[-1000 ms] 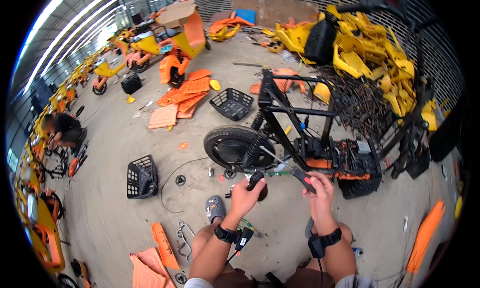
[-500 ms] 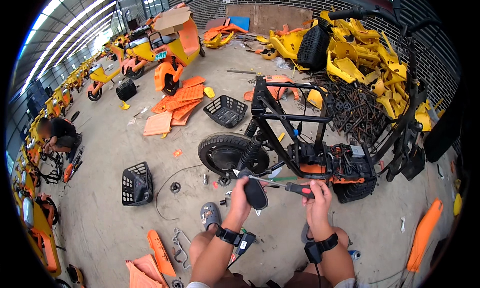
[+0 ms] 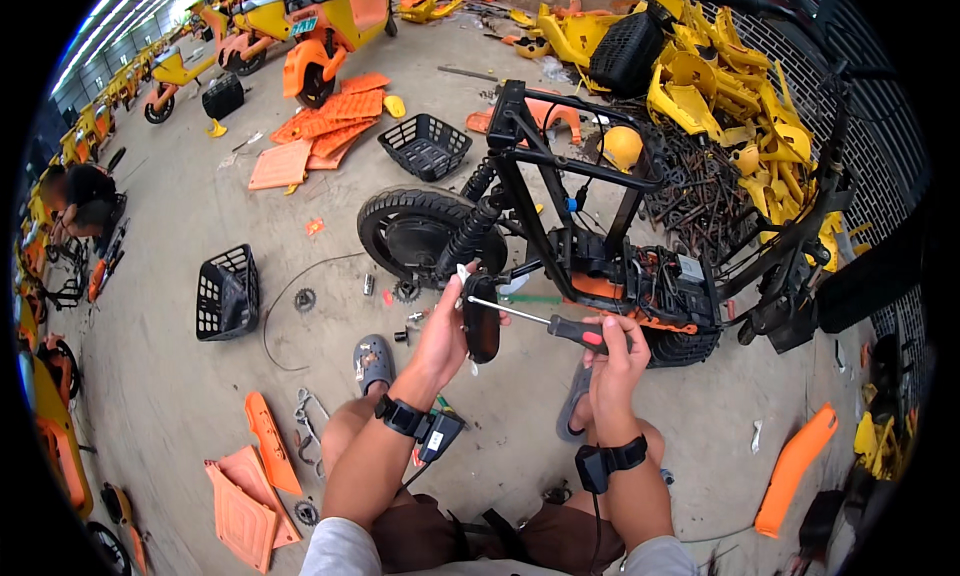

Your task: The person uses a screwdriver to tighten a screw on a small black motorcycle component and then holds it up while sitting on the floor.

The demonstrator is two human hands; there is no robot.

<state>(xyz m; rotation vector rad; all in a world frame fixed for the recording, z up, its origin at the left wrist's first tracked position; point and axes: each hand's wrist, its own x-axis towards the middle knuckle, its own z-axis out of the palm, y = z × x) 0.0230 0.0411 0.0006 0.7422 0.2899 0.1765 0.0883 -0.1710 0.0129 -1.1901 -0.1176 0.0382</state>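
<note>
A black, oval, rounded part [image 3: 485, 326] stands on its narrow edge in my left hand [image 3: 443, 328], whose fingers wrap round it. My right hand [image 3: 617, 364] grips a screwdriver [image 3: 577, 333] by its black and red handle. The steel shaft points left, and its tip meets the face of the black part near its upper end. Just beyond both hands stands a stripped black scooter frame [image 3: 535, 196], with its rear wheel [image 3: 412, 231] behind my left hand.
Black baskets [image 3: 228, 294] [image 3: 425, 148], orange panels [image 3: 243, 506] and a small sprocket [image 3: 305, 299] lie on the floor. Yellow body parts [image 3: 690, 86] are heaped at the far right beside dark metal pieces [image 3: 690, 191]. Another person [image 3: 85, 201] crouches at the far left near parked scooters.
The view has tilted downward. The black part has turned from showing its broad face to a narrower side, and the screwdriver tip now rests against it near its upper end.
</note>
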